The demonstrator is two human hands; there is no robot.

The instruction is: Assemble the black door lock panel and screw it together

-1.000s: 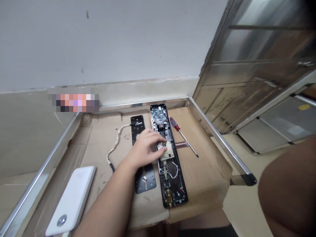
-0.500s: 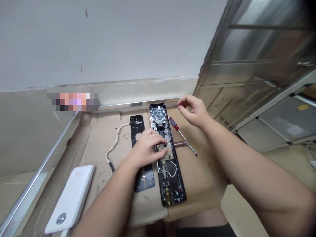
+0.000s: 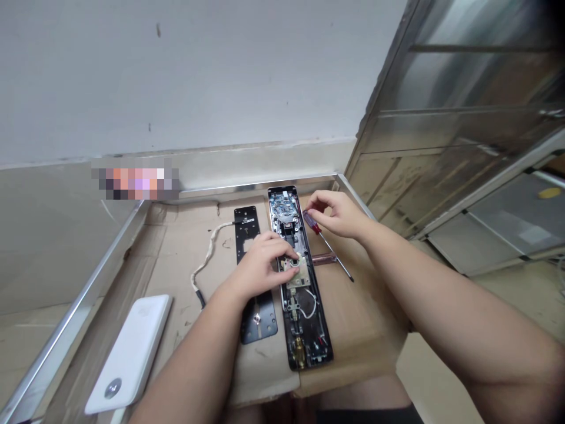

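Note:
My left hand (image 3: 260, 265) sits on the open black door-lock panel (image 3: 311, 338), its fingers gripping a small cream circuit module (image 3: 298, 274) with a ring-shaped part. My right hand (image 3: 338, 215) is at the panel's upper right, its fingers closed on the red handle of a screwdriver (image 3: 331, 250). The screwdriver lies beside the panel, with its steel shaft pointing toward me. A blue circuit board (image 3: 282, 212) shows in the panel's top end. Left of the panel lies a black metal mounting plate (image 3: 259, 321), partly hidden by my left hand and wrist.
Flattened cardboard (image 3: 362, 330) covers a steel-edged surface. A braided white cable (image 3: 209, 259) curves left of the plate. A white power bank (image 3: 130, 353) lies at the lower left. A small clear tube (image 3: 324, 258) lies beside the panel. A metal cabinet door (image 3: 441, 118) stands at the right.
My right hand has come in from the right and moved down from above the panel onto the screwdriver handle. My left hand stays on the module.

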